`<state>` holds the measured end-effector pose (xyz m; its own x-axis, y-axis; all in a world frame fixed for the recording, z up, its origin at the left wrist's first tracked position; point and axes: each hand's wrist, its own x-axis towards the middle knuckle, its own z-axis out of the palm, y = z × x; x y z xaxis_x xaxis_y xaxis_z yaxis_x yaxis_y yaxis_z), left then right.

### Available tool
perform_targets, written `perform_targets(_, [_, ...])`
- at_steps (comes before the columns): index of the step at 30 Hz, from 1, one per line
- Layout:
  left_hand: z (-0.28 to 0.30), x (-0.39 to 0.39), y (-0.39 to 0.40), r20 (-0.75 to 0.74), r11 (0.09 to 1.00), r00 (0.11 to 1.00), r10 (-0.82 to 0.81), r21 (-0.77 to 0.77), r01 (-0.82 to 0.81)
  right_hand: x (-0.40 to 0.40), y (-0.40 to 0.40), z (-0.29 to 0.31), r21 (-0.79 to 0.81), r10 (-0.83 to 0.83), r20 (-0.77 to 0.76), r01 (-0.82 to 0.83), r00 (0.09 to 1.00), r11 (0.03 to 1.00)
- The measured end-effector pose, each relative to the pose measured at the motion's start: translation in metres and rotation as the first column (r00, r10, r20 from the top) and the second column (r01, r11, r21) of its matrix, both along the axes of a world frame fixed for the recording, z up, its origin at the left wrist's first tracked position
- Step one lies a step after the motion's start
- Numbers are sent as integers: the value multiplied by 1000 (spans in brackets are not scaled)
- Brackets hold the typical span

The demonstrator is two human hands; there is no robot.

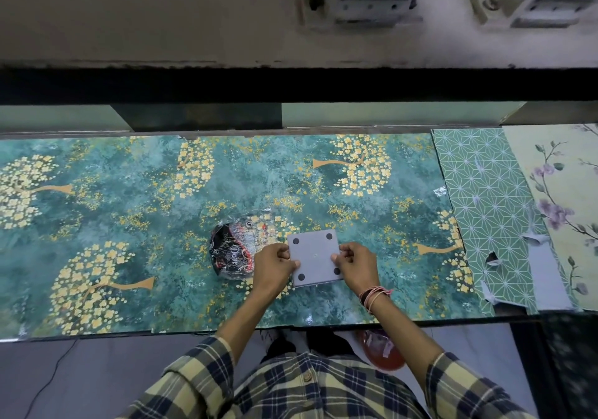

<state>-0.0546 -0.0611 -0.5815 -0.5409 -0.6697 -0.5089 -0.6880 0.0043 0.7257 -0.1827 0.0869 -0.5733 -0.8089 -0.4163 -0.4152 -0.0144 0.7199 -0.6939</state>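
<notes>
Both left grip [273, 268] and right grip [356, 266] pinch grey box [315, 257]; Dove packet [231, 253] just beside.

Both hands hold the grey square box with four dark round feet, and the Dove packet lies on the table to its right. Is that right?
Not quite: the head view shows the Dove packet on the table to the left of the grey square box, beside the left hand. The rest stands: the left hand and right hand both hold the box.
</notes>
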Motion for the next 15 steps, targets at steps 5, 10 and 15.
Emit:
perform_targets(5, [-4,-3,4,16,999,999,36,-30,-35,-1,-2,-6,58,-10,-14,11,1000,998])
perform_targets(10, [-2,-17,1,102,999,995,20,-30,-17,-11,-5,-13,187,21,56,-31,998,982])
perform_targets(15, [-6,-28,-18,216,990,974,-64,137,34,-13,-11,-6,261,118,78,-134,990,956])
